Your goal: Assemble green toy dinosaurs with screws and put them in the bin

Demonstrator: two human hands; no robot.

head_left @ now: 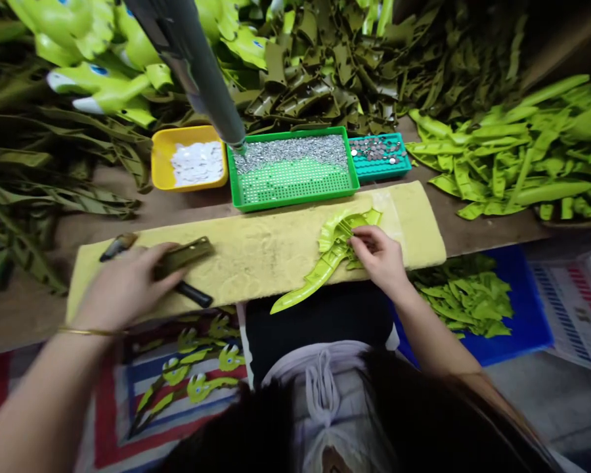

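My left hand [123, 282] grips an olive-green plastic shell piece [184, 255] between thumb and fingers, above the yellow cloth pad [256, 253]. Beneath that hand lies a tool with a black handle [194, 293]; its middle is hidden. On the pad's right part rests a lime-green toy shell half [320, 269], hollow side up, its curved tail reaching over the front edge. My right hand [379, 256] has its fingertips pinched together at the shell's ribbed inside. Whatever sits between those fingertips is too small to make out.
Behind the pad stand a yellow tub [160, 161] of white pieces, a green tray [295, 200] of small metal parts and a teal tray [384, 172] of discs. A grey tool [197, 72] hangs overhead. Lime pieces [522, 157] pile right; a blue bin [526, 322] stands below.
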